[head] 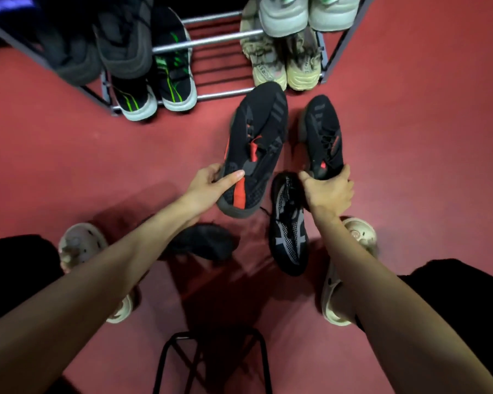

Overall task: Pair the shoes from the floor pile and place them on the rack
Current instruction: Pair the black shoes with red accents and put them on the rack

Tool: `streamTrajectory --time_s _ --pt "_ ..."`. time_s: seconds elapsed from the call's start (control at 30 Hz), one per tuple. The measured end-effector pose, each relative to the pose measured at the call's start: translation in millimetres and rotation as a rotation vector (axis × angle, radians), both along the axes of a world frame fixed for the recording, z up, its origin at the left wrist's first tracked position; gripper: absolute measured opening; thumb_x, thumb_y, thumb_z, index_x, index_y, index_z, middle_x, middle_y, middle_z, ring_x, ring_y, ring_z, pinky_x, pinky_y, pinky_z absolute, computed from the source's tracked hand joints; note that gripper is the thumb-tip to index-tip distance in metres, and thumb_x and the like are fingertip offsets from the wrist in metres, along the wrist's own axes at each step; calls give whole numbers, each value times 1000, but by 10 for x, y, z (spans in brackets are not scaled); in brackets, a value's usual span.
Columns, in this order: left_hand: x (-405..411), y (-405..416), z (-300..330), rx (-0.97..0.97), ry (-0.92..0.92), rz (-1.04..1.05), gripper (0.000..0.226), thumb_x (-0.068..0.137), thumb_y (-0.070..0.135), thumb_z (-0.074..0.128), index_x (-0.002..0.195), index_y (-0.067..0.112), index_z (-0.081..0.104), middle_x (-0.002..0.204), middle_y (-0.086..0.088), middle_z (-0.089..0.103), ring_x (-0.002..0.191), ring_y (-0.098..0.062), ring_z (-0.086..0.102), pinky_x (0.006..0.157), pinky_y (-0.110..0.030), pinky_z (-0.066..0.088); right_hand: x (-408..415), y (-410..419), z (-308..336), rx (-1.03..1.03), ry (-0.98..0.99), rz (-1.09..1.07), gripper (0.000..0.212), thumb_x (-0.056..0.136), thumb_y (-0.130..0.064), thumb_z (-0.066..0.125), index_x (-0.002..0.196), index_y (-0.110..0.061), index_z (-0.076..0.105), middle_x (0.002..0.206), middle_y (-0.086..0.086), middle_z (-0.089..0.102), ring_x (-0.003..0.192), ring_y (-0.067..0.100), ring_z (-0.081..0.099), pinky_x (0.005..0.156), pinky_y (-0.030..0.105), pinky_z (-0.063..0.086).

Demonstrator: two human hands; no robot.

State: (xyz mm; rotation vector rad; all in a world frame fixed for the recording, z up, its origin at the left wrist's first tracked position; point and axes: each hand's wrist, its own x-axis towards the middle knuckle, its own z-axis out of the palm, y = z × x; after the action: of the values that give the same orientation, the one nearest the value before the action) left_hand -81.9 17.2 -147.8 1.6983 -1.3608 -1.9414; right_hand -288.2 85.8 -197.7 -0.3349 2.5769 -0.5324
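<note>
- Rack [211, 41] across the top of the frame is already filling up: a dark grey pair [103, 44] upper left, a black pair with green stripes [157, 81] just below it, a beige pair [282, 66] upper right, and a pale grey pair [308, 12] above those.
- The middle of the rack, between the green-striped and beige pairs, looks open, so I'd guess that's where the next pair goes.
- Left hand [211, 186] has its fingers wrapped round the heel of a black shoe with red accents [254, 149], centre frame and lifted.
- Right hand [328, 191] is clamped on the heel of the matching shoe [323, 135], just right of it.
- So that pair is matched but not racked yet.
- Still on the floor: a black-and-grey mesh shoe [289, 231] lower centre, plus a dark shoe [202, 243] left of it, partly behind the left arm. Can't tell if they match.
- Call it well past halfway.
</note>
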Motion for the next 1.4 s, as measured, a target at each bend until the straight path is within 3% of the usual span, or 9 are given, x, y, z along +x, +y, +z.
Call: streamTrajectory --time_s 0.1,0.23,0.4,0.63,0.7,0.83,0.97,1.2,1.4 --pt "235 89 322 -38 -11 12 14 91 20 61 103 14 65 103 -3 70 92 -12 64 93 -28 50 249 159 323 -30 -42 -53 99 61 -50 75 143 -14 33 131 18 51 125 38 46 106 49 37" --pt "569 211 706 -81 -23 31 26 91 27 61 110 9 65 103 -7 70 93 -18 64 90 -36 52 459 317 790 -58 -25 -11 91 61 -51 75 136 -13 40 127 19 53 122 39 48 103 49 39" --pt "885 393 1141 -169 17 46 30 92 26 59 109 2 66 97 -7 70 85 -17 64 84 -32 52 581 444 1382 -105 -31 134 85 50 -59 70 122 -18 50 120 13 62 116 36 55 98 48 44" --pt "1216 404 1806 -362 40 116 22 95 23 56 77 13 63 64 7 60 52 5 52 56 -14 44 743 423 2160 -229 8 348 97 39 -69 63 125 -27 48 123 7 61 116 32 57 97 49 46" --pt "1294 372 2002 -407 54 145 22 95 22 54 77 15 64 60 12 63 54 6 54 57 -12 45 774 351 2354 -275 17 381 101 42 -70 65 131 -28 45 127 7 59 120 32 54 100 49 44" --pt "1398 247 2334 -455 100 235 32 94 31 55 88 2 68 82 -9 64 73 -14 56 71 -29 44 864 149 2687 -354 43 439 97 50 -68 71 134 -26 44 131 7 58 124 30 52 102 48 42" --pt "1456 76 2585 -505 145 316 42 93 34 57 98 -7 68 92 -17 68 82 -21 60 81 -34 47 957 -49 2930 -450 82 455 90 60 -59 77 136 -28 41 134 5 55 127 28 49 104 46 40" --pt "1580 -215 2921 -599 241 400 29 91 33 59 82 9 71 81 -5 72 76 -16 64 77 -29 49 1123 -314 3279 -650 210 491 88 59 -59 74 135 -27 43 136 -2 54 128 21 48 104 44 41" --pt "1606 -656 3164 -553 255 510 29 85 39 65 71 15 71 68 2 72 67 -13 65 70 -24 50 1343 -794 3509 -653 220 516 88 58 -61 74 133 -25 46 130 -1 58 124 24 51 99 41 42"
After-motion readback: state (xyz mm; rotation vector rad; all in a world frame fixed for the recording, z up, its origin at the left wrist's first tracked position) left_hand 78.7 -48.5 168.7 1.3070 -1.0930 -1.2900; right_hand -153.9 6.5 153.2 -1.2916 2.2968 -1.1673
